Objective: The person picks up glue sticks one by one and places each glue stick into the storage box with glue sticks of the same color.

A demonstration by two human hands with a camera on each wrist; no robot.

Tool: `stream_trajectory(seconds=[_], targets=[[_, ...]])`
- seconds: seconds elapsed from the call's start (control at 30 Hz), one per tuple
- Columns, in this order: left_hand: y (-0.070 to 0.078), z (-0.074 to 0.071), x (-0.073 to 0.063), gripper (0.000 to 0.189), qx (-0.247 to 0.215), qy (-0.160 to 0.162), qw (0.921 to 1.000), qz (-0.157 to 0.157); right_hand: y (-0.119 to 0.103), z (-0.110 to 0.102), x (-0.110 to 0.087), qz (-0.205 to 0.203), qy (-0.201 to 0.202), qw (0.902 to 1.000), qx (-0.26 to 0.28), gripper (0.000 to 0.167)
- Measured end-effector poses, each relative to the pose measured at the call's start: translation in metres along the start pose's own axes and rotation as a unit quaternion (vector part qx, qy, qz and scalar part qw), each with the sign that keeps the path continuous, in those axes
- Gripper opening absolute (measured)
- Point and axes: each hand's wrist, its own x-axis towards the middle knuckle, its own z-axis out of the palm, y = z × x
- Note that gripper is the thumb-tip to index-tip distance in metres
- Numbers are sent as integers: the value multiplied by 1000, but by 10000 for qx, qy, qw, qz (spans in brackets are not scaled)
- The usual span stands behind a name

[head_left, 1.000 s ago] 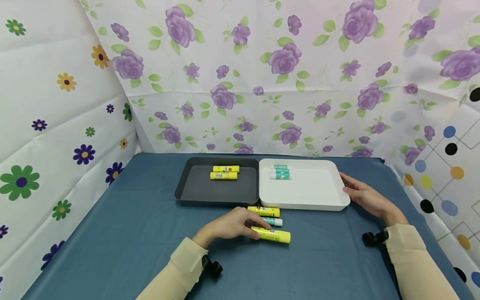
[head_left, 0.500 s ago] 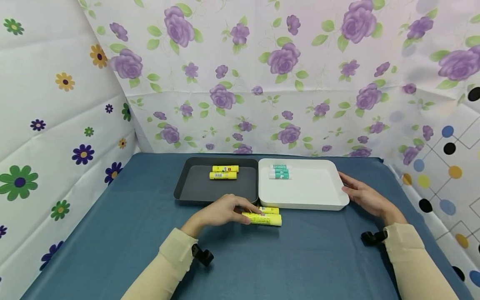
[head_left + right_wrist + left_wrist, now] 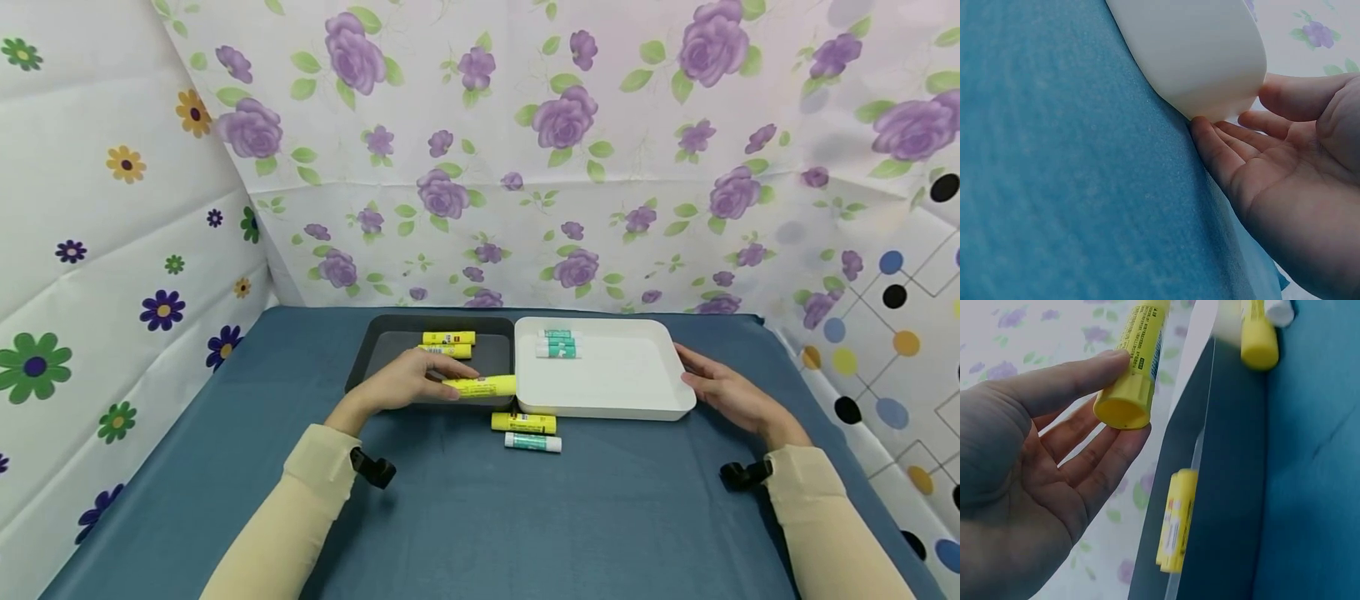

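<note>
My left hand (image 3: 405, 379) pinches a yellow glue stick (image 3: 483, 387) between thumb and fingers, above the front part of the dark grey tray (image 3: 375, 367). In the left wrist view the glue stick's round yellow end (image 3: 1124, 409) points toward the camera. Two yellow glue sticks (image 3: 448, 337) lie in that tray, one partly behind my hand. The right hand (image 3: 731, 392) rests against the right end of the white tray (image 3: 622, 375). Seen from the right wrist, its thumb touches the rim and its extended fingertips (image 3: 1200, 128) touch the lower wall. Several green-and-white glue sticks (image 3: 558, 352) lie in the white tray.
In front of the trays, on the blue cloth (image 3: 600, 517), lie a yellow glue stick (image 3: 523, 423) and a green-and-white glue stick (image 3: 532, 442). The trays stand side by side. A floral curtain (image 3: 487, 150) hangs behind the table.
My left hand has carried the yellow glue stick from the cloth up and leftward to the dark tray, uncovering the two glue sticks in front of the trays. The right hand has stayed at the white tray.
</note>
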Motion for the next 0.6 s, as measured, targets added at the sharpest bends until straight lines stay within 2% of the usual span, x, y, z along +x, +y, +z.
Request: stream_trajectory(seconds=[0.17,0.43,0.6], targets=[[-7,-17,0,40,-94,88,9997,-224,0,-1,0,17,9,10000,-14,75],[-10,-44,7,41,-204,221,9978,-583,0,0,1,18,9,10000,-49,74],[-12,-57,14,40,-177,125,9976,-661,0,0,1,16,26,9999,-101,74]])
